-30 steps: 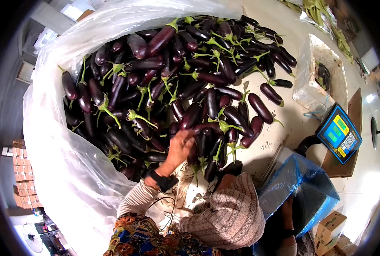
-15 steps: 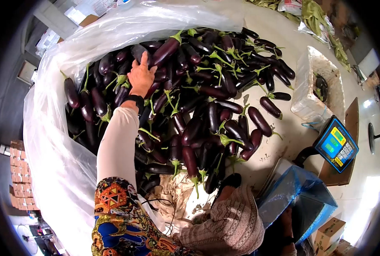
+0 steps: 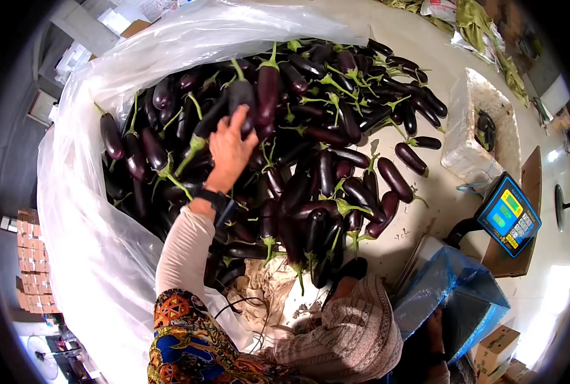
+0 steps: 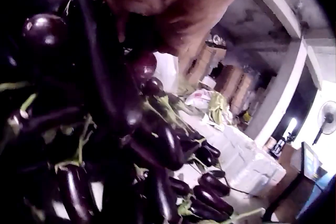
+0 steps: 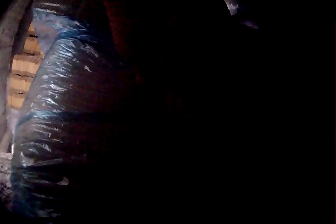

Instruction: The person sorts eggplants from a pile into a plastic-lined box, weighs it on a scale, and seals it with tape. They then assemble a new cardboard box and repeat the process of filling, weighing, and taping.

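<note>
My left hand [image 3: 229,152] is over the upper left of a big pile of eggplants. Its fingers curl round the lower end of a dark eggplant [image 3: 241,96], whose green stem points away from me. A redder eggplant [image 3: 268,93] lies just right of it, and another with a thick green cap [image 3: 197,143] lies left of the fingers. In the left wrist view the hand [image 4: 178,3] bends over a long eggplant [image 4: 107,71]. Down at the right, my right hand [image 3: 434,326] is inside the blue plastic bag [image 3: 429,281], its fingers mostly hidden; the right wrist view is almost black.
Clear plastic sheeting [image 3: 99,256] wraps the pile's left and far sides. To the right stand a foam box [image 3: 467,150] with dark eggplants inside and a scale display [image 3: 507,214]. My bent knee [image 3: 342,323] is at the near edge, beside a crumpled cloth [image 3: 256,288].
My left hand went from the near edge of the pile to its far left, then drew back and rightward with a dark eggplant. The right hand stays in the bag.
</note>
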### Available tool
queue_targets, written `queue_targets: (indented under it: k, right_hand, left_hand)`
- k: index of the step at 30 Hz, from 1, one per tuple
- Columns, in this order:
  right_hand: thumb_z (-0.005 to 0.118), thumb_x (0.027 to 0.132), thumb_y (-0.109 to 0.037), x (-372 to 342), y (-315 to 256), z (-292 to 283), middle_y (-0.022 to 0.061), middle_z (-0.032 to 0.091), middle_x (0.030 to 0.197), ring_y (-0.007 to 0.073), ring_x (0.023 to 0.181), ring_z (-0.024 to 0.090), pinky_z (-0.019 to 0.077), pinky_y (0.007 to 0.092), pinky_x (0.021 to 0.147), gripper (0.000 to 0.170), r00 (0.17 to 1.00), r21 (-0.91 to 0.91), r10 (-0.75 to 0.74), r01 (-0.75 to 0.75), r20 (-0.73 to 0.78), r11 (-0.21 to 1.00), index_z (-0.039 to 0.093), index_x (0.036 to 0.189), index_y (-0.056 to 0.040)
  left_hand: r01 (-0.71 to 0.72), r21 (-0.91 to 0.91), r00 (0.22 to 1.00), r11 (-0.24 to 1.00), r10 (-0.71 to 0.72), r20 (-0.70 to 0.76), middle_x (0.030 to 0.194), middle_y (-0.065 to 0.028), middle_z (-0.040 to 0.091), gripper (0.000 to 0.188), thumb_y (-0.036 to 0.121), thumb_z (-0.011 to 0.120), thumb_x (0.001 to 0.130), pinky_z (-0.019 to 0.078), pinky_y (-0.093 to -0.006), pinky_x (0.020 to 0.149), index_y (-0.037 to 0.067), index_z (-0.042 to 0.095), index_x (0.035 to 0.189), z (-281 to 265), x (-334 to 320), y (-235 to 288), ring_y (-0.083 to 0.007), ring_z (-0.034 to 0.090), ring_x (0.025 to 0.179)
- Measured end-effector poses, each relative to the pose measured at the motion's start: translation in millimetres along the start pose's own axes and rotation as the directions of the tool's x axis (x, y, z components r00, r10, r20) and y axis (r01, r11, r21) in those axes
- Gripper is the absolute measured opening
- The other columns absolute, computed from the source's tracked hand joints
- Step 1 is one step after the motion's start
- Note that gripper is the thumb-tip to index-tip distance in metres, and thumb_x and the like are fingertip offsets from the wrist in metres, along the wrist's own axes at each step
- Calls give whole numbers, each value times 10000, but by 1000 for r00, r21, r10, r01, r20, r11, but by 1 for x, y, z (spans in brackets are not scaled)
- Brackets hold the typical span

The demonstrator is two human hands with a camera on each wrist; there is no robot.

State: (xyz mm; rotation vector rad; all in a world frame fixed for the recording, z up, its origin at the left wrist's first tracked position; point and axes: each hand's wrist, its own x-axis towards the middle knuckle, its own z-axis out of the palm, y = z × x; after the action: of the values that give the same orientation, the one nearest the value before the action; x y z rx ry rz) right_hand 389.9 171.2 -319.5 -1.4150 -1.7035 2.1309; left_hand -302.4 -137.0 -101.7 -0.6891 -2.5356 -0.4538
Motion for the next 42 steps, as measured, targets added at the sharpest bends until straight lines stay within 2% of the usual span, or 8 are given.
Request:
queue_targets:
  k: [3, 9, 15, 25, 31, 35, 41, 42]
  right_hand:
    - [501, 1005, -183, 9, 15, -10, 53, 585, 1234, 180, 1119, 538, 436, 321, 973, 287, 998, 264, 34, -44, 44, 963, 532, 1267, -69]
    - [492, 1009, -183, -21, -47, 36, 53, 596, 1208, 178, 1110, 543, 444, 312, 950, 264, 994, -64, -73, 68, -84, 996, 550, 1245, -78]
    - [461, 1000, -163, -24, -35, 28, 66, 598, 1215, 187, 1100, 549, 435, 295, 952, 324, 987, -220, -55, 20, -153, 975, 519, 1290, -32]
    - [505, 960, -126, -18, -46, 26, 58, 610, 1200, 175, 1086, 555, 442, 296, 945, 320, 992, -183, 92, -106, -85, 977, 548, 1265, -37]
    - [514, 954, -126, -3, -11, 17, 54, 607, 1203, 181, 1094, 554, 439, 298, 949, 358, 988, -261, -151, 139, -28, 955, 529, 1302, -45]
    - [505, 949, -99, -39, -98, 73, 51, 612, 1187, 184, 1087, 556, 443, 304, 944, 331, 966, -212, 65, -119, -249, 970, 557, 1272, -44]
    - [480, 939, -78, -22, -66, 47, 62, 631, 1154, 193, 1065, 568, 451, 308, 930, 307, 983, -390, -13, -61, -185, 919, 587, 1223, -28]
    - [475, 938, -80, -22, -64, 45, 65, 634, 1155, 194, 1064, 569, 451, 307, 929, 309, 986, -359, -27, -34, -162, 933, 587, 1220, -24]
  left_hand:
    - [-81, -122, 994, 989, 88, 57, 1168, -241, 609, 650, 246, 750, 738, 510, -475, 820, 255, 525, 1348, 0, -41, 24, -417, 639, 895]
    - [136, -516, 975, 846, -23, 220, 957, -276, 656, 465, 172, 660, 838, 527, -472, 763, 114, 561, 1289, 27, -126, 48, -438, 640, 866]
    - [331, -435, 724, 837, 71, 686, 801, -176, 686, 295, 208, 644, 912, 534, -365, 667, 5, 648, 1126, 15, -204, 49, -310, 692, 718]
    - [-40, -336, 966, 941, 122, 226, 1170, -193, 594, 573, 44, 738, 724, 457, -431, 961, 29, 550, 1265, -3, -201, 45, -404, 542, 1117]
    - [-126, -174, 807, 977, 203, 555, 1103, -148, 591, 592, 204, 812, 686, 469, -440, 895, 74, 599, 1223, 39, -201, 24, -366, 542, 1020]
    - [-139, -484, 830, 864, 368, 419, 942, -193, 630, 483, 320, 802, 763, 498, -431, 797, -16, 637, 1068, 25, -209, 43, -366, 601, 887]
    - [472, -367, 572, 801, 38, 819, 787, -228, 651, 457, 379, 732, 851, 513, -425, 665, -40, 634, 1006, -7, -211, 102, -343, 669, 729]
    - [388, -471, 703, 792, 76, 707, 822, -214, 642, 452, 355, 739, 855, 510, -397, 691, -46, 632, 1032, 6, -221, 95, -314, 657, 759]
